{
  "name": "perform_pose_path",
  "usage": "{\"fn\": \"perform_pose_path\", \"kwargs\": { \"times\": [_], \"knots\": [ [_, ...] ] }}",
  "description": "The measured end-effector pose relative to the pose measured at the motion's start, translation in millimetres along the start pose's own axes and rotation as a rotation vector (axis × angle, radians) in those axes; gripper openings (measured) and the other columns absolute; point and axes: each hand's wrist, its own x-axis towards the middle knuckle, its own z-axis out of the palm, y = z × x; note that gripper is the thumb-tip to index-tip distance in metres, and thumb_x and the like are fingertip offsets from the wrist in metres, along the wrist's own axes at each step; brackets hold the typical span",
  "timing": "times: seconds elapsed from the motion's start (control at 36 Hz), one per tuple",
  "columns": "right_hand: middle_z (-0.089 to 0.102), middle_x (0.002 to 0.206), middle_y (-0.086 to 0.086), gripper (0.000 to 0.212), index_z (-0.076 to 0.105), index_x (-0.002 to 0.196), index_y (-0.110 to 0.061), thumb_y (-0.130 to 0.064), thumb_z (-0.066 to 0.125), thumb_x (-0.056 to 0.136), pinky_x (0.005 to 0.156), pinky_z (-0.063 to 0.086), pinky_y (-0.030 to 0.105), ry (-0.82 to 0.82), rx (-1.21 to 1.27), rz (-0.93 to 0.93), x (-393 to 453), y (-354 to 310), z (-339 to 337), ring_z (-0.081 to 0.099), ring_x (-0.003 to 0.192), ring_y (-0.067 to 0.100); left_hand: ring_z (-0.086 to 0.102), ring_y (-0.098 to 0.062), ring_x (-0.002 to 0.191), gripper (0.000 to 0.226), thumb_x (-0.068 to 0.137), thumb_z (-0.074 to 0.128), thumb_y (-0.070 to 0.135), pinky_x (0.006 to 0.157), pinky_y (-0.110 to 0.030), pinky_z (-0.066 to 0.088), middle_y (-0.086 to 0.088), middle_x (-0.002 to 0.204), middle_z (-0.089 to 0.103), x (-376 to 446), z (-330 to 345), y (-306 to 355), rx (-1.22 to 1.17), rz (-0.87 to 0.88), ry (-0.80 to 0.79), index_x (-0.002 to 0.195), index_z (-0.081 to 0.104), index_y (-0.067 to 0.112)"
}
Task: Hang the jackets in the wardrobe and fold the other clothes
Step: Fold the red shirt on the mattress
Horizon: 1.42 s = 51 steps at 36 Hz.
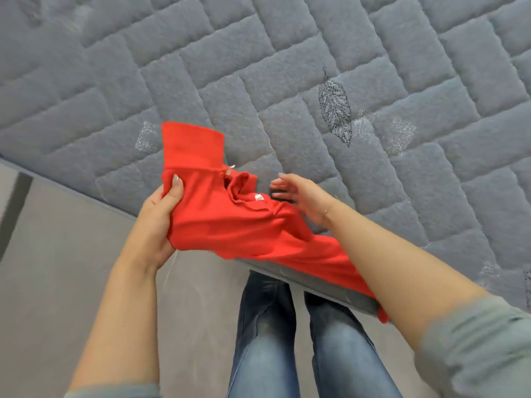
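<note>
gripping red garment (230,222) in left hand (161,222) fingers, right hand (301,199) open beside.

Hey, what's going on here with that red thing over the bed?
A person stands at the edge of a grey quilted bed, handling a red garment. The left hand has it in a grip near the collar end, thumb on top of the fabric. The right hand is open, fingers spread, just beside the bunched cloth, holding none of it. The garment is crumpled and trails off over the bed's edge, so it is not yet folded.
</note>
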Motion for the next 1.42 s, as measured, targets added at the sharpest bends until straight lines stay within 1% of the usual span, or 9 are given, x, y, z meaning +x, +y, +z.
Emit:
{"fn": "perform_pose_path", "kwargs": {
  "times": [0.14,0.31,0.44,0.78,0.97,1.06,1.14,1.25,1.42],
  "knots": [
    [0.06,0.128,0.012,0.043,0.047,0.134,-0.021,-0.01,0.043,0.093,0.063,0.043,0.026,-0.135,-0.017,0.047,-2.9,4.2,42.6,0.058,0.09,0.018,0.071,-0.013,0.094,0.037,0.083,0.054,0.038,0.075,-0.027,0.059,-0.002,0.107,0.074,-20.1,-9.2,22.8,-0.026,-0.004,-0.044,0.111,0.065,0.017],
    [0.068,0.083,0.002,0.017,0.07,0.092,-0.019,-0.031,0.059,0.087,0.065,0.051,0.026,-0.479,-0.135,0.211,-41.9,7.6,60.1,0.063,0.069,0.015,0.069,-0.013,0.099,0.039,0.084,0.054,0.038,0.075,-0.025,0.058,-0.003,0.111,0.073,-44.1,-26.6,57.4,-0.011,0.05,-0.029,0.112,0.065,0.015],
    [0.058,0.075,0.006,0.033,0.067,0.081,-0.017,-0.047,0.07,0.069,0.057,0.038,0.029,-0.21,-0.231,-0.105,-114.6,-9.5,36.7,0.052,0.066,0.015,0.071,-0.011,0.091,0.036,0.082,0.057,0.04,0.068,-0.023,0.057,-0.001,0.104,0.074,-71.8,-21.1,88.9,0.045,0.054,-0.029,0.106,0.068,0.017],
    [0.066,0.087,-0.009,0.017,0.062,0.1,-0.013,-0.003,0.05,0.093,0.08,0.048,0.015,0.287,-0.136,-0.953,-360.3,-97.5,-13.0,0.057,0.083,-0.001,0.069,-0.008,0.095,0.037,0.084,0.056,0.037,0.073,-0.019,0.056,-0.001,0.108,0.073,-154.7,92.7,161.6,0.098,0.226,-0.315,0.109,0.069,0.013],
    [0.065,0.111,0.006,0.034,0.059,0.121,0.003,0.001,0.036,0.096,0.084,0.047,0.023,0.382,0.058,-0.913,-458.7,-100.2,-6.7,0.059,0.1,0.012,0.062,0.0,0.109,0.032,0.088,0.054,0.035,0.088,-0.016,0.047,0.008,0.118,0.07,-212.8,155.9,199.1,0.114,0.428,-0.447,0.112,0.069,0.021],
    [0.068,0.1,0.003,0.027,0.067,0.106,-0.009,-0.03,0.057,0.092,0.07,0.049,0.015,0.394,0.068,-0.909,-480.3,-92.1,6.8,0.06,0.087,0.007,0.061,0.005,0.104,0.025,0.092,0.051,0.03,0.09,-0.017,0.042,0.016,0.111,0.071,-230.0,171.0,195.9,0.136,0.461,-0.413,0.112,0.065,0.024],
    [0.073,0.086,-0.005,0.042,0.073,0.091,-0.017,-0.052,0.071,0.069,0.067,0.05,0.019,0.433,-0.049,-0.924,-489.4,-83.0,17.1,0.061,0.077,0.001,0.062,0.01,0.095,0.022,0.101,0.044,0.022,0.086,-0.019,0.042,0.022,0.101,0.072,-240.6,178.7,185.8,0.124,0.432,-0.377,0.113,0.062,0.025],
    [0.066,0.07,-0.007,0.03,0.07,0.076,-0.009,-0.039,0.069,0.078,0.059,0.046,0.014,0.538,0.126,-1.097,-496.8,-86.3,21.5,0.056,0.065,0.002,0.067,0.0,0.085,0.024,0.102,0.041,0.018,0.084,-0.029,0.051,0.01,0.093,0.074,-250.7,190.6,183.1,-0.062,0.226,-0.391,0.116,0.061,0.018],
    [0.074,0.094,0.0,0.023,0.074,0.093,-0.02,-0.036,0.065,0.08,0.08,0.054,0.023,0.416,0.347,-1.203,-519.3,-113.4,16.6,0.066,0.087,0.009,0.068,-0.01,0.075,0.014,0.089,0.052,0.01,0.071,-0.027,0.059,-0.003,0.085,0.072,-265.8,208.0,199.5,-0.331,0.13,-0.562,0.095,0.065,0.01]
  ]
}}
